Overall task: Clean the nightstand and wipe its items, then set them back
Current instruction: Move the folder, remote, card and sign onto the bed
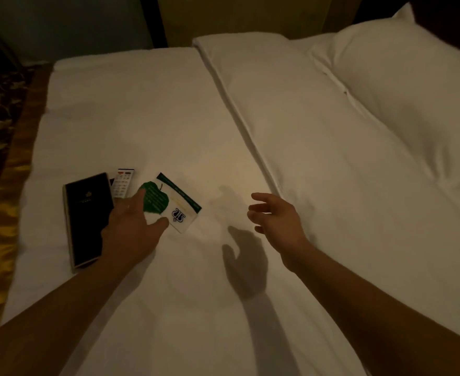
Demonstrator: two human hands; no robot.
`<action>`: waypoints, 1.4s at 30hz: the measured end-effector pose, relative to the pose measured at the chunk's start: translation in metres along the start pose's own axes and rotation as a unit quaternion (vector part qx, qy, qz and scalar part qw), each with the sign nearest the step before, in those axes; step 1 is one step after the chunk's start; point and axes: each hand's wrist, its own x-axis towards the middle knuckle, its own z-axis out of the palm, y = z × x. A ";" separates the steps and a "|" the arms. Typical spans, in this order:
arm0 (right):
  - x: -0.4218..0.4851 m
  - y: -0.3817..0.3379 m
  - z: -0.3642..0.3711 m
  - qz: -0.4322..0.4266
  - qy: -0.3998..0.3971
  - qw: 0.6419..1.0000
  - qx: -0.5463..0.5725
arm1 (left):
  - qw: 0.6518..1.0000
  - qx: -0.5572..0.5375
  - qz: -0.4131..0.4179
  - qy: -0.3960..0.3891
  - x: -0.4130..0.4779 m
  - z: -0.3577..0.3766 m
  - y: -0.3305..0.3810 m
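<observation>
I see white bed (169, 118), pillow (399, 90) far right. Black book (87, 213) lies near left on it. L hand (131, 226) rests flat on leaf card (180, 204), fingers (139, 196) straight; R hand (275, 218) hovers, fingers loosely spread, holding nothing. Remote (123, 181) just beside book.

Left grip (131, 226) lies across the black book (87, 213) and the leaf card (180, 204), covering the book's right edge and the card's near corner. The remote (122, 183) shows its top end only; the rest sits behind book and fingers. Card print is too small to read. The pillow (413, 90) runs off the right edge.
</observation>
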 end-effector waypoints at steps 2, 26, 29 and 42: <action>-0.007 0.005 -0.015 0.000 0.012 1.000 0.006 | 1.000 0.008 0.016 -0.007 -0.008 0.006 0.014; -0.191 0.101 -0.320 0.007 0.248 0.965 0.087 | 0.951 0.074 0.267 -0.136 -0.210 0.179 0.274; -0.214 0.117 -0.353 0.010 0.274 0.957 0.092 | 0.943 0.073 0.290 -0.144 -0.238 0.200 0.300; -0.326 0.166 -0.491 -0.003 0.447 0.888 0.107 | 0.882 0.074 0.412 -0.216 -0.373 0.288 0.389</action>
